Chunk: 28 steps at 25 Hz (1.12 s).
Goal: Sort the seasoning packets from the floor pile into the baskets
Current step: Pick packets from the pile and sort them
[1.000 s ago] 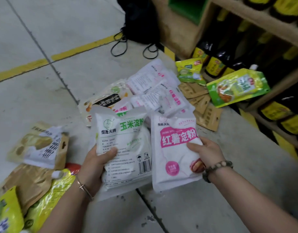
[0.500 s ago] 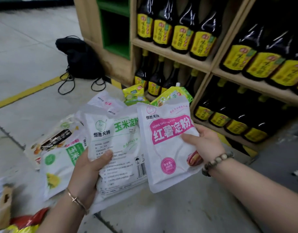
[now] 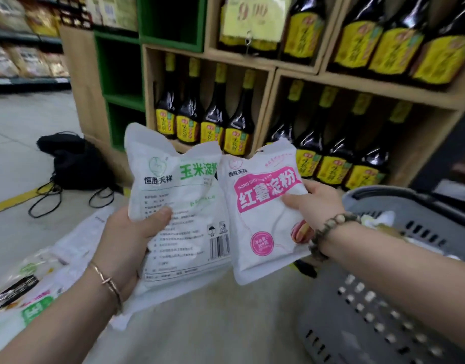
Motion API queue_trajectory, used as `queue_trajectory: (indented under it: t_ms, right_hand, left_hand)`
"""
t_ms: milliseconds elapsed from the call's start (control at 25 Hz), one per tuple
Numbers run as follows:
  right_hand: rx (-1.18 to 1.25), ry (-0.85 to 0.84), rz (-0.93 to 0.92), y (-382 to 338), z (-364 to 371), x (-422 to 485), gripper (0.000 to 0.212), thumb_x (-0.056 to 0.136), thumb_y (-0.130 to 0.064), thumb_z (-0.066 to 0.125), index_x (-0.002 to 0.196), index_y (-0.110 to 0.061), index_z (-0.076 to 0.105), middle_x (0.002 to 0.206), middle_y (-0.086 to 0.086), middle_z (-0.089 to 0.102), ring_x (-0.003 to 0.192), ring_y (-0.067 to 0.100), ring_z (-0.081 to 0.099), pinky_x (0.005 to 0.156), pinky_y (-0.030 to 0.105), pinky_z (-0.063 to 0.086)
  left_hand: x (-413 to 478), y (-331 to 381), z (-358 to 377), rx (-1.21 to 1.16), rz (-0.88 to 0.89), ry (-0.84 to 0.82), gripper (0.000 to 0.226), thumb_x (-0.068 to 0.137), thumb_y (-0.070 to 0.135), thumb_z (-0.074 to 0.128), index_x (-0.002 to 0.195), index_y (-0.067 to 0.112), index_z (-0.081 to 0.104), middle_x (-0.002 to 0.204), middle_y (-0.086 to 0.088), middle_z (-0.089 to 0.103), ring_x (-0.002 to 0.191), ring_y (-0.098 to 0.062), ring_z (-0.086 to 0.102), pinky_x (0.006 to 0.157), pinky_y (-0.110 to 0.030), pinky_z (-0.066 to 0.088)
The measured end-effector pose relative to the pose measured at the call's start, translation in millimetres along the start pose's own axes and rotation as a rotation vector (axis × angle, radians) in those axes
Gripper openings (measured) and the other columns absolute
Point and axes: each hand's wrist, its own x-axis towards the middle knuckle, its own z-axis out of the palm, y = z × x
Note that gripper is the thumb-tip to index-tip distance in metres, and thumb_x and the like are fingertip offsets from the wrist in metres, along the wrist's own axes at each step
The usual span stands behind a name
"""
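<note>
My left hand (image 3: pixel 126 240) grips a white packet with green lettering (image 3: pixel 184 206), thumb across its front. Beside it, my right hand (image 3: pixel 315 203) holds a white packet with a pink label (image 3: pixel 262 219) by its right edge. Both packets are raised in front of the shelf, side by side and slightly overlapping. A grey plastic basket (image 3: pixel 383 298) sits at the lower right, under my right forearm, with some packets inside. More packets of the floor pile (image 3: pixel 42 285) lie at the lower left.
A wooden shelf unit (image 3: pixel 278 69) full of dark bottles with yellow labels (image 3: pixel 213 127) stands straight ahead. A black bag (image 3: pixel 76 164) lies on the floor by the shelf's left end, near a yellow floor line (image 3: pixel 13 200).
The view has swung up and to the right, from the floor pile to the shelf. Both hands have lifted their packets higher, and the grey basket has come into view at the right.
</note>
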Motion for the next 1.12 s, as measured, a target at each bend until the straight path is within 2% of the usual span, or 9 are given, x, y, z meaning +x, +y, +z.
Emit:
queue_trajectory:
  t_ms: [280,480,600,680,760,840,920,1040,1120]
  right_hand:
    - [0.1,0.22,-0.155,-26,-133,15,0.021,0.083,-0.007,0.066,0.078,-0.028,0.064,0.066,-0.008,0.071,0.059,0.012,0.069,0.048,0.024,0.053]
    - [0.103,0.358,-0.174,-35,-228,20,0.021,0.082,-0.004,0.066,0.074,-0.023,0.067,0.069,-0.005,0.072,0.068,0.016,0.07,0.061,0.031,0.055]
    - [0.082,0.44,-0.144,-21,-279,18,0.023,0.083,-0.005,0.066,0.075,-0.026,0.064,0.059,-0.012,0.069,0.055,0.008,0.067,0.045,0.021,0.05]
    - [0.052,0.485,-0.068,-3,-304,19,0.02,0.082,-0.005,0.066,0.078,-0.024,0.064,0.062,-0.008,0.07,0.055,0.01,0.068,0.042,0.02,0.049]
    - [0.013,0.509,0.041,23,-321,22,0.015,0.082,-0.004,0.066,0.078,-0.018,0.066,0.075,0.001,0.071,0.068,0.019,0.069,0.056,0.029,0.054]
    - [-0.002,0.531,0.149,51,-331,23,0.013,0.081,-0.002,0.066,0.074,-0.014,0.067,0.074,0.005,0.071,0.072,0.025,0.067,0.069,0.035,0.055]
    - [-0.005,0.558,0.226,77,-339,23,0.007,0.081,-0.001,0.065,0.078,-0.006,0.069,0.067,0.005,0.068,0.067,0.024,0.064,0.067,0.032,0.051]
    - [-0.046,0.572,0.257,103,-341,21,0.005,0.082,-0.003,0.064,0.079,0.0,0.065,0.063,0.008,0.064,0.06,0.025,0.059,0.062,0.033,0.048]
    - [-0.181,0.584,0.2,110,-342,19,0.013,0.083,-0.006,0.062,0.07,-0.006,0.062,0.055,0.003,0.059,0.051,0.021,0.054,0.051,0.027,0.043]
  left_hand:
    - [10,10,135,0.021,0.038,-0.277,0.022,0.084,0.005,0.059,0.101,0.018,0.067,0.089,-0.006,0.074,0.076,-0.025,0.072,0.052,-0.032,0.056]
    - [18,15,223,0.124,0.135,-0.382,0.013,0.089,0.018,0.061,0.098,0.026,0.067,0.095,-0.001,0.074,0.082,-0.022,0.072,0.065,-0.038,0.058]
    - [16,-3,280,0.177,0.14,-0.443,0.011,0.088,0.016,0.062,0.095,0.024,0.066,0.089,0.002,0.074,0.08,-0.021,0.071,0.062,-0.034,0.058]
    - [13,-23,316,0.273,0.126,-0.468,0.01,0.088,0.015,0.063,0.089,0.024,0.067,0.087,0.001,0.074,0.08,-0.022,0.071,0.07,-0.039,0.058]
    - [10,-47,341,0.358,0.072,-0.497,0.01,0.088,0.014,0.062,0.086,0.021,0.067,0.091,-0.005,0.073,0.085,-0.026,0.069,0.08,-0.044,0.055]
    - [8,-69,359,0.462,0.015,-0.508,0.005,0.089,0.014,0.062,0.091,0.016,0.066,0.09,-0.006,0.071,0.084,-0.025,0.067,0.078,-0.039,0.055]
    - [12,-86,373,0.597,0.042,-0.533,0.004,0.09,0.016,0.06,0.091,0.014,0.064,0.085,-0.001,0.067,0.085,-0.024,0.066,0.076,-0.035,0.053]
    - [28,-102,386,0.963,0.192,-0.547,0.02,0.091,0.025,0.057,0.107,0.013,0.059,0.101,-0.005,0.065,0.097,-0.029,0.061,0.082,-0.034,0.048]
    - [38,-113,393,1.247,0.3,-0.569,0.029,0.092,0.03,0.054,0.117,0.016,0.052,0.102,-0.004,0.062,0.088,-0.026,0.057,0.069,-0.03,0.042]
